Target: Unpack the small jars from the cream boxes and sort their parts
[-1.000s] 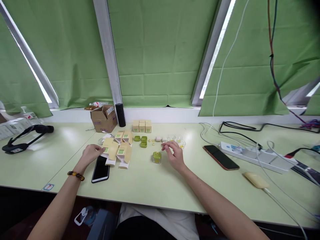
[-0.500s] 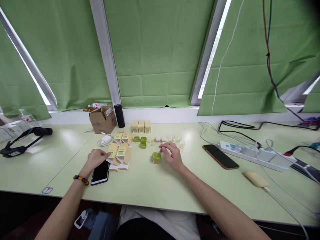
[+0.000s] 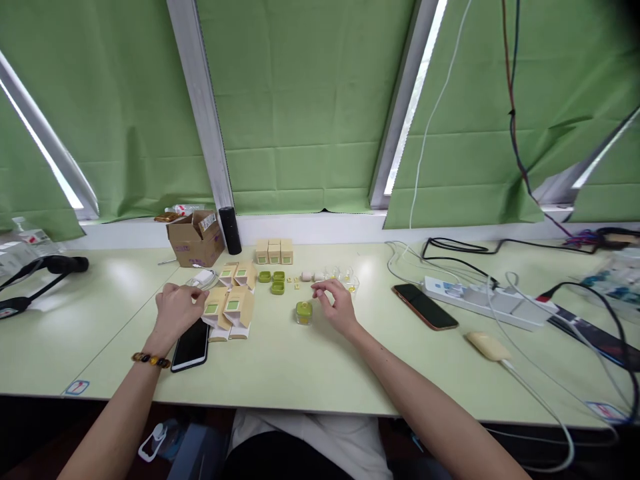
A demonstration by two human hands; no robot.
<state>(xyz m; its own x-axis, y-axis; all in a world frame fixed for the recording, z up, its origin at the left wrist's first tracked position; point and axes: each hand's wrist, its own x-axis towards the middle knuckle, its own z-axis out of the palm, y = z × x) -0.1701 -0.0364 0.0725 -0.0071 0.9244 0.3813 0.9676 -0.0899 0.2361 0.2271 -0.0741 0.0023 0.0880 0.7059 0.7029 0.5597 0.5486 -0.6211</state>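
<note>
green-lidded, the small clear jar sits near six o'clock in my head view, at nine o'clock from the right hand; that hand is half open, thumb apart from loosely curled fingers, holding nothing i can see. the left hand, at eight o'clock, has its fingers bunched beside the cream box at its three o'clock; i cannot tell whether they grip it.

1. Nothing legible so far, folks!
2. Cardboard box: purple print and a white label, both too blurred.
3. Small cartons: green labels, lettering unreadable.
4. Table stickers: blue borders, red marks, and any words unclear!
</note>
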